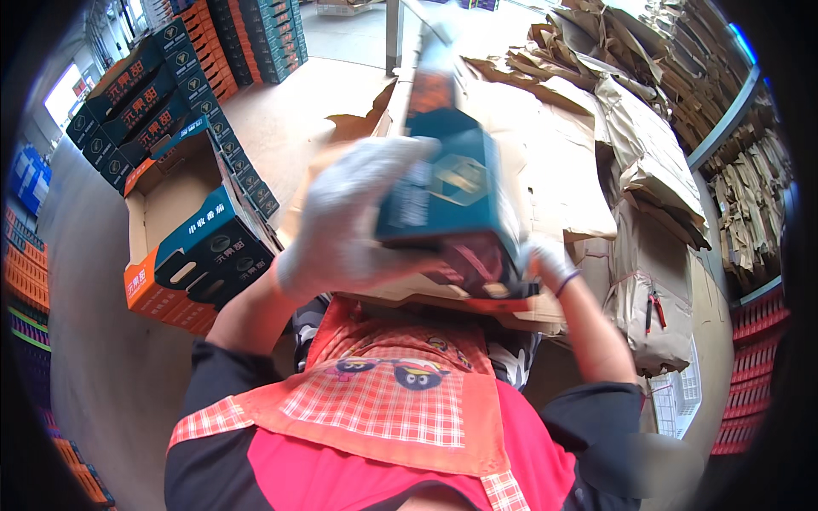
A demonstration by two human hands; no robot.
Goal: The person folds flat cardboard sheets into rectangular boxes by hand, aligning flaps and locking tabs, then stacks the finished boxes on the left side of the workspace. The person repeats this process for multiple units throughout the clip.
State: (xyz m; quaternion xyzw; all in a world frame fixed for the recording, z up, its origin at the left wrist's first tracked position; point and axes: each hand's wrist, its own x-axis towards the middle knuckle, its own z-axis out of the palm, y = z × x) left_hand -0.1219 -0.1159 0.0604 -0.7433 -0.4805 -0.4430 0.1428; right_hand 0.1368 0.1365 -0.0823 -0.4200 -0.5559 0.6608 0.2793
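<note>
Both gloved hands [349, 221] clasp carton [456, 192].

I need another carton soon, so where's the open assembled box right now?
In the head view the open orange-and-teal box sits on the floor to the person's left, beside the left hand and in front of the stacked boxes.

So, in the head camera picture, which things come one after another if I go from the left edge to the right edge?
Orange crates → open orange-and-teal carton → left hand in a white glove → teal box held up → right hand → brown paper bundles → red crates.
</note>
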